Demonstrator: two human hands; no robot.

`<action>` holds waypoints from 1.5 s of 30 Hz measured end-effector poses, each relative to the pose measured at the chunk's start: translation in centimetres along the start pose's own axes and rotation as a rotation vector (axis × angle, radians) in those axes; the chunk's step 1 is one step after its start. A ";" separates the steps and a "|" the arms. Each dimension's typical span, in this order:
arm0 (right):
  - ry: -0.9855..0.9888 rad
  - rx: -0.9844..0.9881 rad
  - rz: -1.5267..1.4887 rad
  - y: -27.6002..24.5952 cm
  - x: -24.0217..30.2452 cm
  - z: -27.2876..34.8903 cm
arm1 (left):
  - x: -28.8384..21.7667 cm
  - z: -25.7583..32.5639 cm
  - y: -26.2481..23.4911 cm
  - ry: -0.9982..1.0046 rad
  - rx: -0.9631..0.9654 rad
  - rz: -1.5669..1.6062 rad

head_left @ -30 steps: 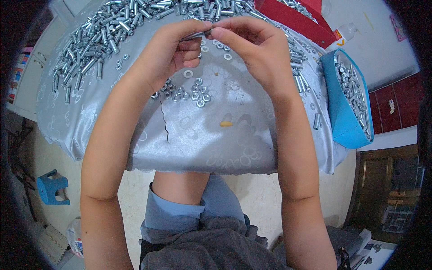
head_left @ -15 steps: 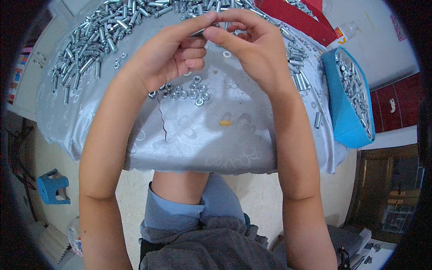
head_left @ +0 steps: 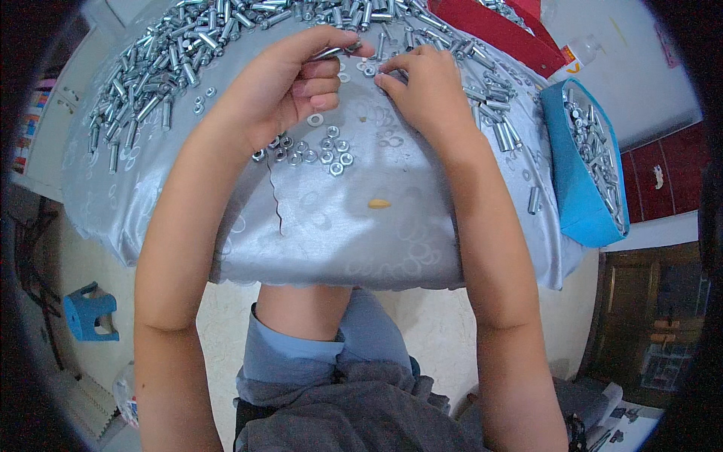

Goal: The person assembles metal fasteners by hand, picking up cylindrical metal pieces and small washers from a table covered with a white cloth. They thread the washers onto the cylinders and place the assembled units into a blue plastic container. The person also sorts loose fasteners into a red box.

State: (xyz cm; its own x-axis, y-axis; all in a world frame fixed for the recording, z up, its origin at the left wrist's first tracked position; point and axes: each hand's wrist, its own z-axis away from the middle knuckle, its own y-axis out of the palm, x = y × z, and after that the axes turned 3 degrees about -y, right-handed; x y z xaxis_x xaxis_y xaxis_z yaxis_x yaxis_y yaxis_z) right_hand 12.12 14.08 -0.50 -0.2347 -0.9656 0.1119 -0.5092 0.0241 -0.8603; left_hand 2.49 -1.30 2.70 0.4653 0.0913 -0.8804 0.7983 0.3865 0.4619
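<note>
My left hand is closed, pinching a slim metal bolt between thumb and index finger, with the other fingers curled in. To its right, my right hand is low over the table, thumb and index finger apart. Its fingertips are beside a small metal nut. Below my left hand lies a loose group of hex nuts, with a flat washer just above them. A thin bolt lies beyond my right fingertips.
A large heap of metal sleeve bolts spreads along the table's far side. A blue bin of bolts stands at the right, and a red box at the far right. A white bottle lies beside it. The silvery tablecloth carries a yellow piece.
My hands have parted. My right hand has let go and moved down and right to the nut, while my left hand keeps the bolt in nearly the same place.
</note>
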 end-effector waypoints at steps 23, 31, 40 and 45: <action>0.214 0.092 -1.432 -3.1 3.0 -0.6 | 0.3 0.0 0.0 0.029 -0.045 0.042; 0.252 0.230 -1.322 -3.6 2.9 -0.3 | 0.1 0.1 -0.4 -0.023 -0.017 0.098; 0.191 0.287 -1.521 -3.1 2.9 -0.4 | -0.1 0.4 0.0 -0.046 0.071 0.057; 0.292 0.367 -1.790 -2.3 2.7 -0.2 | -0.2 0.1 -0.3 -0.050 0.152 0.018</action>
State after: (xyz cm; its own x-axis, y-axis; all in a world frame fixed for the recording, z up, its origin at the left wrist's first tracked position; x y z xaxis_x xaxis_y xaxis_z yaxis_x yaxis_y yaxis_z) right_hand 12.46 11.44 1.84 0.1776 0.2993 0.9375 -0.1070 -0.9411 0.3207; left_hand 2.20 -1.57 2.79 0.4951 0.0499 -0.8674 0.8368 0.2412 0.4915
